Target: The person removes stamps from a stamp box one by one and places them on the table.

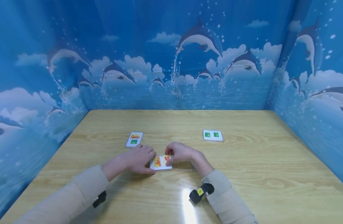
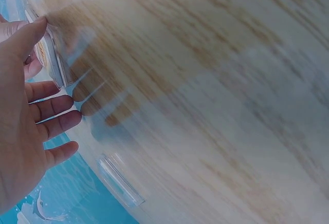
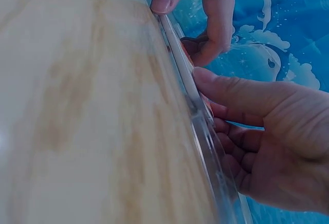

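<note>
In the head view, a white piece with two orange pictures (image 1: pixel 157 162) lies on the wooden table between both hands. My left hand (image 1: pixel 140 158) holds it at its left end. In the left wrist view, the thumb (image 2: pixel 37 29) is at one edge and a fingertip is near the opposite corner; the other fingers are spread loosely. The right hand (image 1: pixel 182 153) pinches the right-hand picture card (image 1: pixel 167 158), with thumb and fingers bent around it. A transparent plastic case (image 3: pixel 218 170) lies flat under the right hand, its outline faint in the head view.
A white piece with one orange and one green picture (image 1: pixel 134 139) lies behind the left hand. Farther right is another with two green pictures (image 1: pixel 212 135). Blue dolphin-printed curtains (image 1: pixel 171 77) enclose the table (image 1: pixel 258 161) at the back and sides.
</note>
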{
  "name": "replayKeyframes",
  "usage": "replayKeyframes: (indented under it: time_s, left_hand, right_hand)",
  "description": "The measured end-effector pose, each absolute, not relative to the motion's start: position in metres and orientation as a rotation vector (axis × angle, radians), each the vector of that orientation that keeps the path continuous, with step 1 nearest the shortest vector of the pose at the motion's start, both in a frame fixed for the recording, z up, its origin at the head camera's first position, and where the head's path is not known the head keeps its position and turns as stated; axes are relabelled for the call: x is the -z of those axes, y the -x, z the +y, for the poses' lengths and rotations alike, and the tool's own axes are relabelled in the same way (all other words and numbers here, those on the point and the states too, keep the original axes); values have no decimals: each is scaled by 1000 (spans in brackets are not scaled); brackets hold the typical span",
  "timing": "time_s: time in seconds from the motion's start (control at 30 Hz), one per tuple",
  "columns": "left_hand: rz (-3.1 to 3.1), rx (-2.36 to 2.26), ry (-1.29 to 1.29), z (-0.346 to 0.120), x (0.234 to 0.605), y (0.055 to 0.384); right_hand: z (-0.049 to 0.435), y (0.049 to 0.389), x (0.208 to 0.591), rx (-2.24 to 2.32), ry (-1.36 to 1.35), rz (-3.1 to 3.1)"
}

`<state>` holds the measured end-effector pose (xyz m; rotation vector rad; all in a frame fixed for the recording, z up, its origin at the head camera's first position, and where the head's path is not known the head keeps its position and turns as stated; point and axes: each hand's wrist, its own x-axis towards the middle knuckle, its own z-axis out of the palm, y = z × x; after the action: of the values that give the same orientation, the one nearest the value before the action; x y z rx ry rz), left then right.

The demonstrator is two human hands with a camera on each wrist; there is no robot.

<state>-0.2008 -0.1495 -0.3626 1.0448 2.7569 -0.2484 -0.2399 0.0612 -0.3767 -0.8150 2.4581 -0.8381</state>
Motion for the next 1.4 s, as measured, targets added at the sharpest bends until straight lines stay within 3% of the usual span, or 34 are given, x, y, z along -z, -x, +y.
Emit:
replayKeyframes:
  time_s: [1.13, 1.4]
  left_hand:
    - [2745, 245, -1066, -150, 361, 201]
    - [2735, 237, -1042, -149, 360, 202]
  right_hand:
    - [67, 246, 377, 921, 892, 2534]
    - [77, 253, 370, 990, 768, 2433]
